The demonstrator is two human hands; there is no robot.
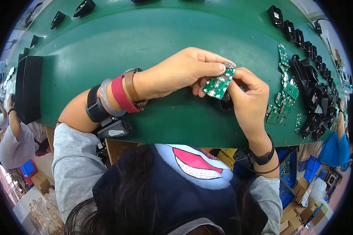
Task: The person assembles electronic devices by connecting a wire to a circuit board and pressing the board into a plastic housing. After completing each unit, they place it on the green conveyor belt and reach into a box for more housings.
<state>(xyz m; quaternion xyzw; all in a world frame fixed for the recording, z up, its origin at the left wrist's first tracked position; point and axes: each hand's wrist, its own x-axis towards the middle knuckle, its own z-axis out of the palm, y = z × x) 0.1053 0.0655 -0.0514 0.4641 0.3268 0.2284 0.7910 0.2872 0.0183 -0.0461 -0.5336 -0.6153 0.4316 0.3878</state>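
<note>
Over the green work surface point(145, 43), both my hands hold one small green circuit board point(219, 83). My left hand point(176, 72) pinches the board's upper end with thumb and fingertips. My right hand point(251, 98) grips the board's right edge and also holds a small black plastic part point(225, 105) just under it. My left wrist wears a black band, a grey band, a red band and a brown strap.
A pile of green circuit boards point(284, 90) and black plastic housings point(313, 90) lies at the right. A black box point(29, 88) stands at the left edge. More black housings point(84, 8) sit at the far side. Other people sit at far left and far right.
</note>
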